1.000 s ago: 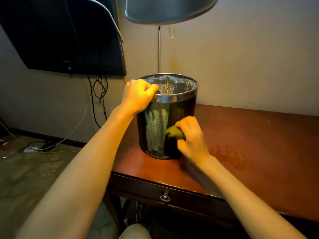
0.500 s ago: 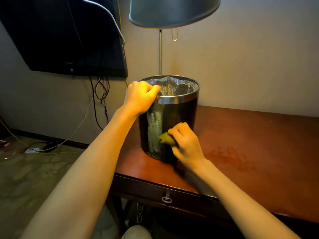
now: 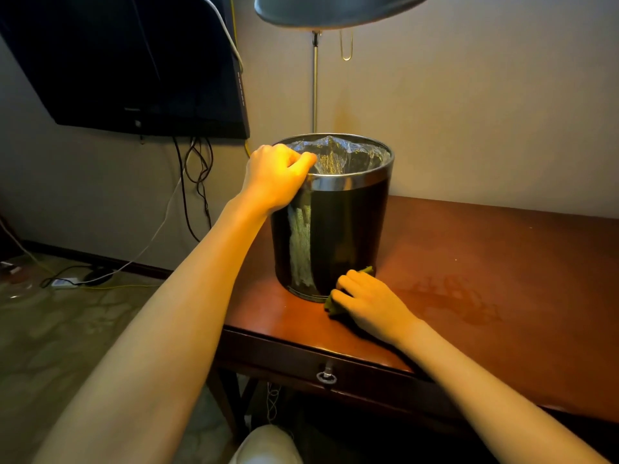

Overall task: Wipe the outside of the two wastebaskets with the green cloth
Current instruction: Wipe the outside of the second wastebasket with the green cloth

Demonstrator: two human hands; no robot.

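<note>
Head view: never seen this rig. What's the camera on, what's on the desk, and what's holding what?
No machine here: the grip is a person's two bare hands, filmed by one wide-angle camera worn on the head, looking forward and down. The left hand grips the top edge of a black wastebasket, which stands on a wooden desk. The right hand holds a green cloth low at the basket's base. Behind are a lamp and a wall-mounted television. Only one wastebasket is in view.
</note>
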